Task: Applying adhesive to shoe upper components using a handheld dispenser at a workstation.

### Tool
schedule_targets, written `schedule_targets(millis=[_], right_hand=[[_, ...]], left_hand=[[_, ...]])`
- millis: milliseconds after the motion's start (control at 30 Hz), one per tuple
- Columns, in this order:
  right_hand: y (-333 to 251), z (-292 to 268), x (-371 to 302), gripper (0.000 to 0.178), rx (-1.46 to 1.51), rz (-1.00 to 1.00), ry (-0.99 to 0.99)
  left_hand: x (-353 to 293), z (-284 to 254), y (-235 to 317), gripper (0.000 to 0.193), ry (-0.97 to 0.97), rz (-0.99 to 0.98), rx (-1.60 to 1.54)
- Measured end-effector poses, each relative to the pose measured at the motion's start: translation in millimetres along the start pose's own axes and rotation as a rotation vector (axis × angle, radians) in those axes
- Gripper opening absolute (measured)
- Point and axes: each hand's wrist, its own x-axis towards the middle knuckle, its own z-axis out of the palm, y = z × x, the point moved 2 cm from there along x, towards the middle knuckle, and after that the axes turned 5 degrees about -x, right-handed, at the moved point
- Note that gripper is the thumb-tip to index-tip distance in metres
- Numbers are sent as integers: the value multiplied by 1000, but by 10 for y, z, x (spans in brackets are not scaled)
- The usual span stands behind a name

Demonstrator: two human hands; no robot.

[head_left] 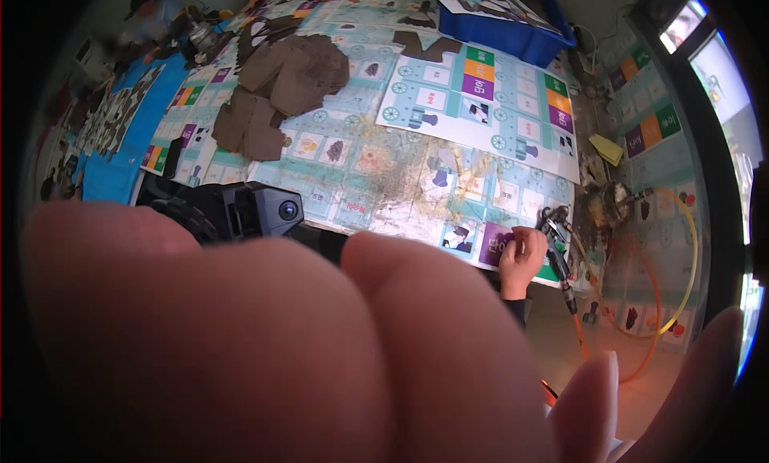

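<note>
One right hand (522,259) gripping spray gun (555,237).

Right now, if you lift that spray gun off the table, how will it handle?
The spray gun looks metal, so it is probably rigid and heavy for its size. Its orange hose loops away beside it and will likely tug back. The right hand seems to grip it.
</note>
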Motion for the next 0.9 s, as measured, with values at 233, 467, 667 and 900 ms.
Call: schedule_targets(millis=[233,467,667,900], right_hand=[[46,-6,-102,21,46,-4,-2],[48,32,-167,17,55,46,-14],[-16,7,-179,15,37,-7,36],[-49,-23,-210,15,62,-7,39]], left_hand=[[-37,-363,553,22,45,-68,91],[25,-299,1103,22,-90,-184,186],[146,-529,1386,22,-73,-228,282],[172,-512,1456,22,-78,-272,320]])
